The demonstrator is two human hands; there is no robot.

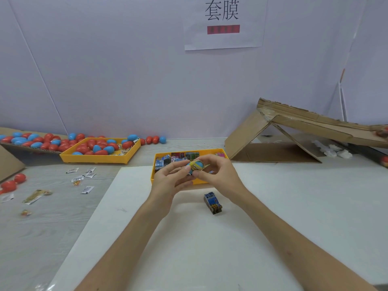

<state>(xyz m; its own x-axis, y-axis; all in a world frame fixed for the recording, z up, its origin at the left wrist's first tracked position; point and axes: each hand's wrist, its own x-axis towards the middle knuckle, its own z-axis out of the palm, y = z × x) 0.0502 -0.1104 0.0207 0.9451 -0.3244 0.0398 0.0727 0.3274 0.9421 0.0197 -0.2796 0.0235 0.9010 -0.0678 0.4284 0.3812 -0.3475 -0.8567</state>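
Note:
Both my hands meet above the near edge of a small yellow tray (154, 159) at the centre of the table. Between them is a blue plastic egg (196, 165) partly covered by a yellow printed film sleeve. My left hand (168, 177) cups the egg from the left with curled fingers. My right hand (216, 175) pinches its right end and the film with thumb and fingers. The tray holds several folded printed film sleeves (178, 157). A small stack of blue printed sleeves (213, 202) lies on the white sheet (189, 248) just under my right wrist.
A larger yellow tray (67, 157) with several red and blue eggs sits at the back left, more eggs (31, 140) heaped on cardboard beside it. Small packets and scraps (84, 177) litter the left table. A folded cardboard chute (294, 131) stands at the right.

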